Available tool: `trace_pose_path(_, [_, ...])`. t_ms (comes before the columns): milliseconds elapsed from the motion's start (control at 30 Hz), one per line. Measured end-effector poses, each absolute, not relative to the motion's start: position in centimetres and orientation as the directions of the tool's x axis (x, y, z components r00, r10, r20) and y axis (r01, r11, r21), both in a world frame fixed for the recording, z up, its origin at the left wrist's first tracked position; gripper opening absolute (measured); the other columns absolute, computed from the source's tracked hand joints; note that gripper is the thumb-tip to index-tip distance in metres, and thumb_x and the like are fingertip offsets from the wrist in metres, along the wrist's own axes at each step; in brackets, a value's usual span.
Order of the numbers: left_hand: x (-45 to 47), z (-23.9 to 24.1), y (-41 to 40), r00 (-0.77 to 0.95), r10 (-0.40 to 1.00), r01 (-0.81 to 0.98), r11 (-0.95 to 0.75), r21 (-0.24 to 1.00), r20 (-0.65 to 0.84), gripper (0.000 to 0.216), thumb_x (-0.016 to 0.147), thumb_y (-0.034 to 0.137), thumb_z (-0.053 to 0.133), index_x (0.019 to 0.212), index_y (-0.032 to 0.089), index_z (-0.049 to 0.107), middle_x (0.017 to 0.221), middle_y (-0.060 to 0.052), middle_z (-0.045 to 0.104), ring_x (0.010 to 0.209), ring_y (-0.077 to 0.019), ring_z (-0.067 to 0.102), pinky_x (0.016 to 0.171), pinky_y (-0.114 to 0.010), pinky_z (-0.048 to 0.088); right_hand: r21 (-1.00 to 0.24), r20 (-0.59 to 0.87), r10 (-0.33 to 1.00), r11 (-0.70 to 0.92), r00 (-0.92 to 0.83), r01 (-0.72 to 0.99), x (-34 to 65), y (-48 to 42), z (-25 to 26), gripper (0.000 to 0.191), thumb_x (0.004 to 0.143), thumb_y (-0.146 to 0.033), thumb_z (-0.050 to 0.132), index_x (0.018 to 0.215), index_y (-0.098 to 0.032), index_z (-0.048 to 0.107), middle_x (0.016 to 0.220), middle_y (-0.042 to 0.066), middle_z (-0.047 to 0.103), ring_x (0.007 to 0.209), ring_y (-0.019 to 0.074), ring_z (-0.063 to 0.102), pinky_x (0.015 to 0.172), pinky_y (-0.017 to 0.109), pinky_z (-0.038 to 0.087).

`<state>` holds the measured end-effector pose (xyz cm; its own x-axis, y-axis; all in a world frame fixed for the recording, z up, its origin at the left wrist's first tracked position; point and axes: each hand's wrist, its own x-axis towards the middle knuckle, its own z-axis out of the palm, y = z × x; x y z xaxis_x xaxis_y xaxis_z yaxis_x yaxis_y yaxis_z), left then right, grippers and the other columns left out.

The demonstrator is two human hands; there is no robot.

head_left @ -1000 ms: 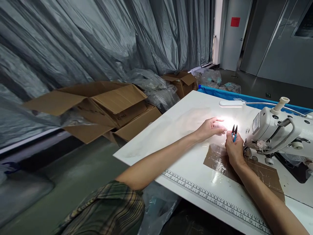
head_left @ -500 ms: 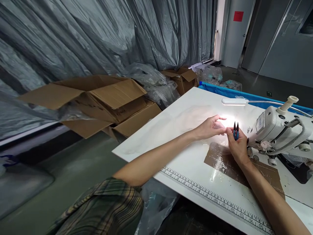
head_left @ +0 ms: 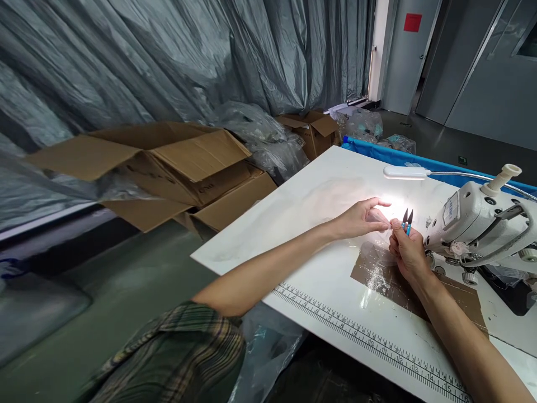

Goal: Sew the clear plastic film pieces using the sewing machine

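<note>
My left hand (head_left: 361, 218) reaches over the white table, its thumb and fingers pinching a thin, see-through pale piece of fabric (head_left: 378, 216). The index finger sticks out above the pinch. Close against it, my right hand (head_left: 408, 249) is closed round a pair of thread snips (head_left: 407, 223) with blue handles and dark blades pointing up. The right thumb and forefinger meet near the left fingertips, at the edge of the sheer piece. Part of this piece seems to hang below the hands, but glare makes its outline hard to follow.
A white sewing machine (head_left: 474, 224) stands right of my hands, with a lamp (head_left: 406, 173) behind them. A brown sheet (head_left: 377, 275) lies on the table (head_left: 293, 218), which has a printed ruler (head_left: 369, 340) near its front edge. Cardboard boxes (head_left: 201, 157) stand on the left.
My right fingers have curled in more, and the snips now lean to the right and sit slightly further from the thumb tip. The left hand keeps nearly the same pose.
</note>
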<state>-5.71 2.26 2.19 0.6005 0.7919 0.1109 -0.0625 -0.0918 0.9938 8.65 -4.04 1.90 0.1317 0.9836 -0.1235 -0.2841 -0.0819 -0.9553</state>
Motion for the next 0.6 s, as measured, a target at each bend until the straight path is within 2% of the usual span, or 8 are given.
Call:
trace_pose_path(233, [-5.6, 2.6, 1.8, 0.55, 0.832, 0.001, -0.084, 0.996, 0.069, 0.055, 0.072, 0.021, 0.082, 0.118, 0.01, 0.056, 0.072, 0.001, 0.071, 0.07, -0.0126, 0.068, 0.072, -0.026, 0.05, -0.969, -0.14, 0.975, -0.1, 0.171, -0.226, 8.7, -3.9, 1.7, 0.05, 0.057, -0.06, 0.077, 0.066, -0.023, 0.045, 0.043, -0.014, 0.03, 0.04, 0.005, 0.02, 0.039, 0.022, 0.015])
trace_pose_path(300, [-5.5, 2.8, 1.6, 0.518, 0.854, 0.03, -0.079, 0.996, 0.052, 0.051, 0.072, 0.018, 0.079, 0.118, 0.01, 0.057, 0.072, 0.001, 0.071, 0.069, -0.0117, 0.068, 0.071, -0.025, 0.05, -0.978, -0.133, 0.97, -0.095, 0.206, -0.186, 8.8, -4.0, 1.4, 0.047, 0.064, -0.06, 0.072, 0.064, -0.024, 0.042, 0.044, -0.013, 0.031, 0.041, 0.0061, 0.022, 0.039, 0.023, 0.017])
trace_pose_path(400, [-5.3, 2.9, 1.6, 0.457, 0.889, 0.031, -0.051, 0.998, 0.031, 0.047, 0.074, 0.014, 0.074, 0.118, 0.011, 0.06, 0.071, 0.002, 0.07, 0.068, -0.0113, 0.067, 0.07, -0.025, 0.049, -0.997, -0.079, 0.96, -0.075, 0.268, -0.027, 9.0, -4.1, 0.7, 0.039, 0.074, -0.056, 0.061, 0.063, -0.025, 0.04, 0.046, -0.011, 0.032, 0.043, 0.0089, 0.028, 0.041, 0.025, 0.022])
trace_pose_path(467, [-5.3, 2.7, 1.8, 0.421, 0.907, 0.0, -0.024, 1.0, 0.022, 0.044, 0.075, 0.015, 0.073, 0.117, 0.012, 0.061, 0.068, 0.002, 0.069, 0.067, -0.0113, 0.066, 0.071, -0.025, 0.049, -0.997, -0.039, 0.957, -0.058, 0.286, 0.058, 9.0, -4.1, 0.1, 0.036, 0.075, -0.054, 0.059, 0.063, -0.025, 0.042, 0.047, -0.01, 0.032, 0.045, 0.0103, 0.03, 0.042, 0.026, 0.025])
trace_pose_path(600, [-5.4, 1.9, 2.0, 0.388, 0.92, -0.051, 0.078, 0.996, -0.052, 0.043, 0.076, 0.022, 0.077, 0.114, 0.012, 0.062, 0.072, -0.001, 0.072, 0.068, -0.0117, 0.067, 0.07, -0.025, 0.049, -0.996, -0.012, 0.953, -0.038, 0.304, 0.078, 8.7, -4.0, -0.7, 0.037, 0.073, -0.055, 0.061, 0.062, -0.025, 0.042, 0.048, -0.009, 0.031, 0.048, 0.011, 0.032, 0.044, 0.025, 0.027])
